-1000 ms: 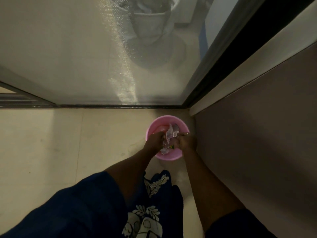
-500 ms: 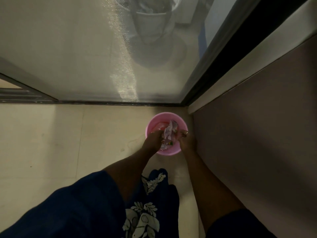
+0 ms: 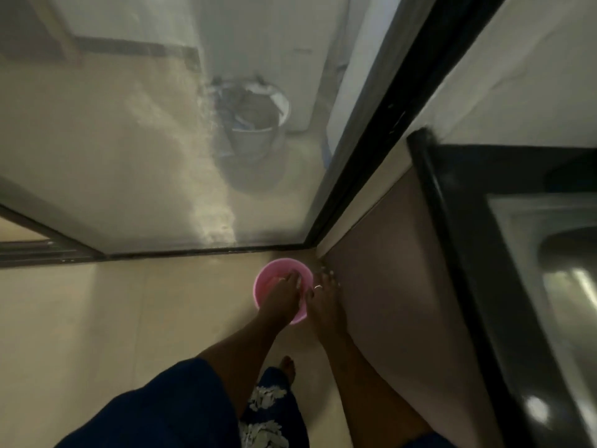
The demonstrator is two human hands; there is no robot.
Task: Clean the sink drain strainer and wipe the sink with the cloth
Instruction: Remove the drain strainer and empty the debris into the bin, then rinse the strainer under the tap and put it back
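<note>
A small pink bucket [image 3: 265, 283] stands on the floor in the corner between a glass door and a cabinet. My left hand [image 3: 283, 297] hangs over the bucket's opening with its fingers stretched out and nothing visible in them. My right hand [image 3: 325, 294], with a ring on one finger, is spread open just right of the bucket's rim. The crumpled pale thing I held is out of sight, and my left hand hides most of the bucket's inside. The steel sink [image 3: 570, 286] shows at the right edge, set in a black counter [image 3: 452, 227].
A brown cabinet front [image 3: 387, 286] runs down the right side, close to my right arm. A frosted glass door [image 3: 145, 150] closes off the far side, with a grey bucket [image 3: 255, 121] behind it. Beige floor tiles [image 3: 113, 318] stretch left. My foot [image 3: 287, 367] is below the bucket.
Both hands let go of the crumpled pale thing they held over the bucket and opened. My view rose and swung right, so the counter and sink came into sight.
</note>
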